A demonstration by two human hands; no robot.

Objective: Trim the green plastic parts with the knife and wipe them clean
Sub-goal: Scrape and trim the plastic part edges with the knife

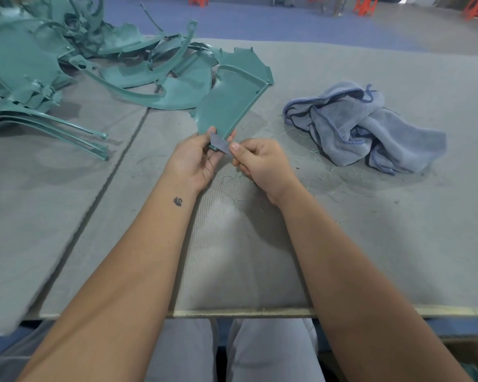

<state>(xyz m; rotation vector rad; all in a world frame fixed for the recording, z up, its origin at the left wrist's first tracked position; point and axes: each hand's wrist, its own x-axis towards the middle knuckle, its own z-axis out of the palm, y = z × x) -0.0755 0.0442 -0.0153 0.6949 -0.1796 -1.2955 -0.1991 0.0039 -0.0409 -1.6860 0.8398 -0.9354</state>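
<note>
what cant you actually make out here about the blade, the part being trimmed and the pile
- Blade: head view; the right hand covers its rear, so any handle is hidden.
- Green part: its near tip is hidden behind the blade and the left hand.
- Pile of green parts: cut off by the left and top edges; pieces overlap, count unclear.

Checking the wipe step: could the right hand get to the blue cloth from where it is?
Probably yes. The cloth lies in the open to the right of the right hand, nothing between, but that hand pinches the blade now.
</note>
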